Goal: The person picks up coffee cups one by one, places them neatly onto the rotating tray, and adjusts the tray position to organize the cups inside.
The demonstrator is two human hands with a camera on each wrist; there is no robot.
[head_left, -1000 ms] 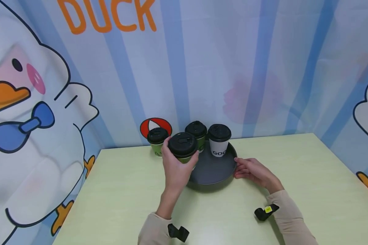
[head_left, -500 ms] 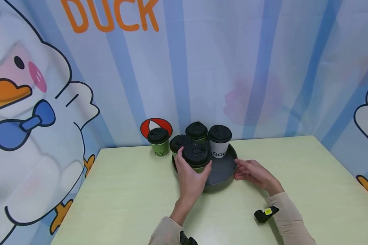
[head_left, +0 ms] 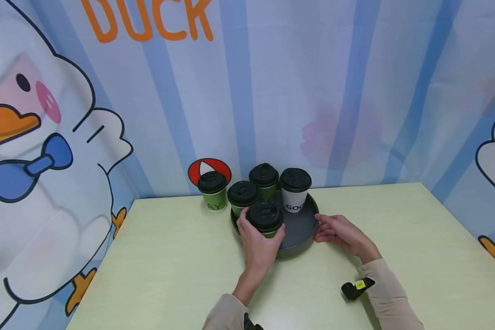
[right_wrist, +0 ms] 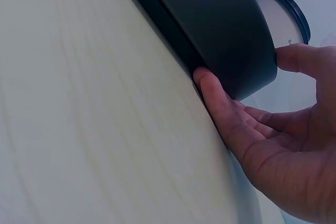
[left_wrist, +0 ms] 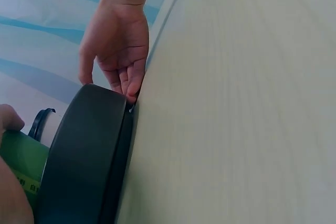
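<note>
My left hand (head_left: 259, 245) grips a green paper cup (head_left: 266, 217) with a black lid, at the front left of a round dark grey tray (head_left: 300, 229). In the left wrist view that green cup stands upright behind the tray's wall (left_wrist: 79, 156); its base is hidden. With thumb above and fingers at the underside, my right hand (head_left: 344, 236) pinches the tray's right rim. Also on the tray are a white lidded cup (head_left: 294, 201) at the back right, a green lidded cup (head_left: 265, 178) at the back, and another green cup (head_left: 242, 194) at the left.
One more green lidded cup (head_left: 213, 197) stands on the pale table (head_left: 169, 256), left of the tray. Behind the table hangs a blue striped backdrop (head_left: 272, 91) with cartoon ducks. A small black device (head_left: 356, 288) is worn on the right sleeve.
My left hand has carried its green cup right and toward me, then down at the tray's front left. The green cup at the tray's left has come into view. My right hand stays at the rim.
</note>
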